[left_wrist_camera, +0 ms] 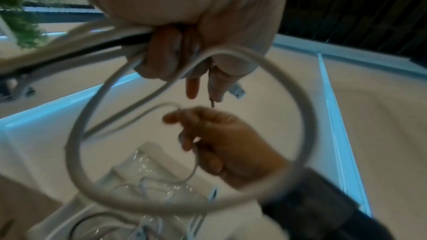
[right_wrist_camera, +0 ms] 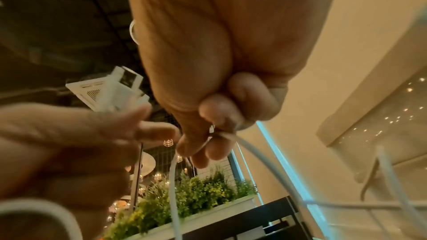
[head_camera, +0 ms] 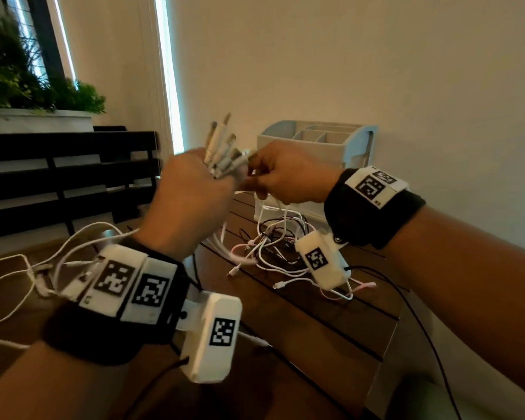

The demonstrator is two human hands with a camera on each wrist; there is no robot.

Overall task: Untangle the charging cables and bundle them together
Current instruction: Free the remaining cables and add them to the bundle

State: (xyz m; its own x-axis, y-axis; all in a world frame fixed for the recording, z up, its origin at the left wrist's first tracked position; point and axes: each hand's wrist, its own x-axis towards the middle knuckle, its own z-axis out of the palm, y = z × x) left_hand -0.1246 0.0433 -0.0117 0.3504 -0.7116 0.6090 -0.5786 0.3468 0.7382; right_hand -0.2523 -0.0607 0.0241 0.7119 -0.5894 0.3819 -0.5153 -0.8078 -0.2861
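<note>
Wooden desk (head_camera: 331,322) under tangled cables (head_camera: 270,247) | my left hand (head_camera: 191,189) grips a bunch of plug ends (head_camera: 222,147) | my right hand (head_camera: 285,174) pinches one white cable (right_wrist_camera: 265,161).

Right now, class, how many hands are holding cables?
2. The left hand grips a bunch of cable ends raised above the table; the right hand pinches a thin white cable just beside that bunch. No other hand shows.

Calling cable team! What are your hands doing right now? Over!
Left hand grips a bunch of cable ends. Right hand pinches one white cable beside it. Tangle still on table.
</note>
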